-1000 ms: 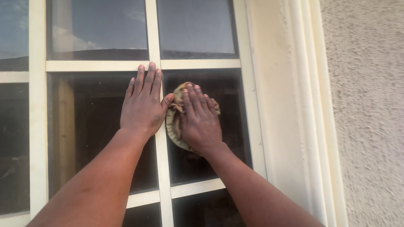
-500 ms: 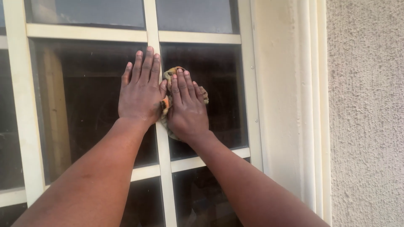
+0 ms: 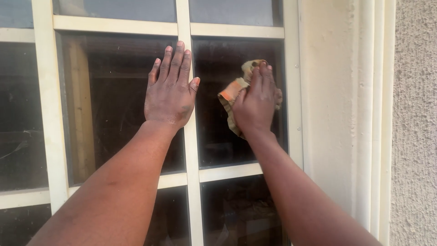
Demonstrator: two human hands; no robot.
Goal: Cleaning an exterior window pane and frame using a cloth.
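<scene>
Hands press flat against a cream-framed window [image 3: 45,114] with dark glass panes, seen from the person's own head height. The left hand [image 3: 169,91] lies open, its grip released, fingers together and pointing up, the palm on the glass of the middle pane and the thumb side resting over the vertical bar [image 3: 191,150] that splits the window. The right hand [image 3: 256,102] holds a crumpled tan-and-orange cloth [image 3: 231,95] against the neighbouring pane [image 3: 218,141], its grip pinning the cloth to the glass under a spread palm. The cloth sits in the upper half of that pane, nearer its right edge than the bar, and bunches out past the fingertips and to the left of the hand. The two hands are apart, with the bar between them. Both bare forearms rise from the bottom edge of the view. To the right of the window stand a plain cream moulding [image 3: 364,114] and a rough plastered wall [image 3: 416,127].
</scene>
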